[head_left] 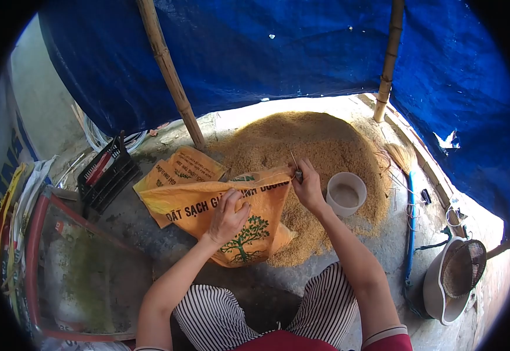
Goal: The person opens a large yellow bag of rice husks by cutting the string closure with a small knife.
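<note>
Sack [266, 231], orange and printed, slumps below and between the hands against the near edge of the husk heap [319, 137], its underside hidden. Left hand's [227, 221] fingers curl together on its upper face, though whether they pinch cloth I cannot tell, while the right hand's [308, 186] fingers clamp a thin tool [294, 161], mostly covered, at the sack's upper corner. A white tub [346, 195] crowds the right wrist; barer floor [120, 217] opens left of the sack.
</note>
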`<act>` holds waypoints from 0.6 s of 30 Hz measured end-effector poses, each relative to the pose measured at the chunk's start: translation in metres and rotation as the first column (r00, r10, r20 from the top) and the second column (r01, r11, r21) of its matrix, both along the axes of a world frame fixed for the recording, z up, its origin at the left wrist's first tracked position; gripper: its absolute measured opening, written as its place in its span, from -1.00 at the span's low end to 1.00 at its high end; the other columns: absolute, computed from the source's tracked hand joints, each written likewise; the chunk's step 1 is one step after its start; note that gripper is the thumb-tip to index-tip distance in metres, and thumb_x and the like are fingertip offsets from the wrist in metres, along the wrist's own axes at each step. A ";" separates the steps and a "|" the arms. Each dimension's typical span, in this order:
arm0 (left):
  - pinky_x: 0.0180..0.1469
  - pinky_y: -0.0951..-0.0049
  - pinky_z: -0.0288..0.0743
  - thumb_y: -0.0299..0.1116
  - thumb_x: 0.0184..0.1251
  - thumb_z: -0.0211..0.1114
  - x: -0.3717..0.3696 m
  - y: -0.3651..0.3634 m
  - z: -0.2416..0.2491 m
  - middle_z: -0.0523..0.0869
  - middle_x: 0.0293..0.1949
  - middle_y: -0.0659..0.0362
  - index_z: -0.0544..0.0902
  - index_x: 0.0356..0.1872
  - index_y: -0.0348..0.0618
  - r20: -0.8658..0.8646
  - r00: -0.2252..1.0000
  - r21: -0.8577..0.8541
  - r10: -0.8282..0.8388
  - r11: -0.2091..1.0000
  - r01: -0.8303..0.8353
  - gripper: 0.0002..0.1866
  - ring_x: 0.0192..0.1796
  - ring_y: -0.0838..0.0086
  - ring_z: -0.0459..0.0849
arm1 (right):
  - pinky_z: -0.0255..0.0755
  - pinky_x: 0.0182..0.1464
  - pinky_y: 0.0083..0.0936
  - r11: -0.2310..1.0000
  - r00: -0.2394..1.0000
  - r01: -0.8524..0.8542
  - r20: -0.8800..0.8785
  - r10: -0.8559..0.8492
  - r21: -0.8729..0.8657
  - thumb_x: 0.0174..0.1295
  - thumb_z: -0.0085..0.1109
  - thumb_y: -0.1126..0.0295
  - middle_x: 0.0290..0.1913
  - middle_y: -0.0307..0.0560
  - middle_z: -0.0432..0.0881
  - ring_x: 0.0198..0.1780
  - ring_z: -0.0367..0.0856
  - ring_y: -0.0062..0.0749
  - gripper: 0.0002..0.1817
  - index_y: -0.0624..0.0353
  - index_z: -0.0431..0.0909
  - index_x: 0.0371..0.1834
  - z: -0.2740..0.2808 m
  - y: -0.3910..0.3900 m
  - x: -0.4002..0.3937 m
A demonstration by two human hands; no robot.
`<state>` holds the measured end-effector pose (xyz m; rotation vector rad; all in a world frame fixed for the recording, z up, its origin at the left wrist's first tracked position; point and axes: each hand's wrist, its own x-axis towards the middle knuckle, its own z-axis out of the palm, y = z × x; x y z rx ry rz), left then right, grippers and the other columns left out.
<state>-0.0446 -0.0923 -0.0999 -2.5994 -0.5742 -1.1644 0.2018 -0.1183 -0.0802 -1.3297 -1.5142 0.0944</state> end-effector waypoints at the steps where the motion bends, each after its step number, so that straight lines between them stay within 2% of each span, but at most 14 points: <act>1: 0.12 0.25 0.38 -0.48 0.02 0.37 -0.002 -0.001 0.000 0.38 -0.06 0.03 0.61 -0.34 -0.29 -0.008 1.000 -0.003 -0.011 1.000 0.011 -0.82 0.11 0.12 0.38 | 0.35 -0.21 -0.25 1.000 1.000 0.014 0.006 -0.014 -0.008 -0.03 0.05 0.72 -0.27 0.08 0.42 -0.22 0.46 0.07 -0.74 0.25 0.37 -0.24 0.000 -0.002 -0.001; 6: 0.11 0.23 0.38 -0.52 -0.02 0.38 -0.008 -0.002 -0.002 0.40 -0.06 0.02 0.60 -0.39 -0.29 -0.007 1.000 -0.014 -0.005 1.000 0.005 -0.85 0.09 0.10 0.40 | 0.38 -0.18 -0.25 1.000 1.000 -0.015 0.016 0.015 -0.004 -0.03 0.02 0.74 -0.21 0.09 0.43 -0.17 0.47 0.08 -0.70 0.26 0.37 -0.19 0.001 -0.006 -0.003; 9: 0.13 0.25 0.37 -0.48 0.03 0.34 -0.012 0.000 0.004 0.39 -0.07 0.01 0.55 -0.42 -0.30 0.020 0.999 -0.038 -0.032 0.999 0.033 -0.85 0.09 0.13 0.39 | 0.39 -0.17 -0.27 1.000 1.000 -0.018 0.007 0.018 0.011 -0.03 -0.01 0.76 -0.17 0.10 0.44 -0.16 0.48 0.08 -0.69 0.28 0.36 -0.19 0.002 -0.007 -0.005; 11: 0.05 0.26 0.41 -0.52 0.02 0.32 -0.013 0.001 0.010 0.42 -0.12 0.01 0.53 -0.45 -0.32 0.023 1.000 0.014 -0.020 1.000 0.020 -0.87 0.03 0.14 0.43 | 0.39 -0.16 -0.28 1.000 1.000 -0.008 0.000 0.008 -0.004 -0.04 -0.02 0.77 -0.15 0.10 0.44 -0.15 0.48 0.08 -0.69 0.29 0.36 -0.19 0.003 -0.008 -0.005; 14: -0.03 0.28 0.43 -0.55 -0.01 0.30 -0.013 0.003 0.016 0.44 -0.17 0.02 0.52 -0.47 -0.33 0.098 0.995 -0.033 -0.007 0.999 0.010 -0.88 -0.04 0.16 0.47 | 0.40 -0.17 -0.29 1.000 1.000 -0.007 -0.007 0.007 0.000 -0.04 -0.02 0.75 -0.20 0.09 0.46 -0.18 0.51 0.04 -0.71 0.28 0.37 -0.21 0.002 -0.006 -0.004; 15: -0.03 0.28 0.43 -0.55 -0.01 0.30 -0.011 0.003 0.019 0.44 -0.17 0.02 0.52 -0.47 -0.33 0.097 0.995 -0.034 -0.008 0.999 0.011 -0.88 -0.04 0.16 0.47 | 0.40 -0.22 -0.31 1.000 0.998 0.006 -0.059 -0.005 0.011 -0.01 -0.02 0.72 -0.28 0.07 0.47 -0.25 0.53 -0.03 -0.75 0.28 0.37 -0.22 0.000 -0.003 -0.003; 16: -0.06 0.29 0.44 -0.56 -0.02 0.29 -0.008 0.003 0.024 0.45 -0.19 0.03 0.51 -0.48 -0.34 0.199 0.979 -0.129 0.034 0.992 -0.008 -0.88 -0.09 0.18 0.48 | 0.40 -0.26 -0.33 1.000 0.994 0.018 -0.112 -0.016 0.021 0.02 -0.01 0.68 -0.36 0.05 0.49 -0.31 0.55 -0.10 -0.78 0.28 0.37 -0.23 -0.002 -0.001 -0.002; 17: -0.10 0.30 0.44 -0.57 -0.03 0.29 -0.006 0.004 0.029 0.46 -0.22 0.05 0.50 -0.49 -0.35 0.294 0.952 -0.225 0.087 0.974 -0.020 -0.88 -0.14 0.20 0.50 | 0.40 -0.26 -0.33 1.000 0.993 0.017 -0.114 -0.015 0.019 0.02 -0.01 0.68 -0.36 0.05 0.49 -0.31 0.55 -0.10 -0.78 0.28 0.37 -0.23 -0.005 0.001 -0.002; 18: -0.10 0.30 0.44 -0.57 -0.03 0.29 -0.005 0.007 0.036 0.46 -0.22 0.05 0.50 -0.49 -0.35 0.293 0.952 -0.226 0.088 0.974 -0.021 -0.88 -0.14 0.20 0.50 | 0.38 -0.32 -0.35 0.999 0.951 -0.026 -0.309 0.015 -0.031 0.06 -0.01 0.64 -0.45 0.02 0.46 -0.40 0.52 -0.19 -0.83 0.28 0.38 -0.26 -0.002 0.003 -0.004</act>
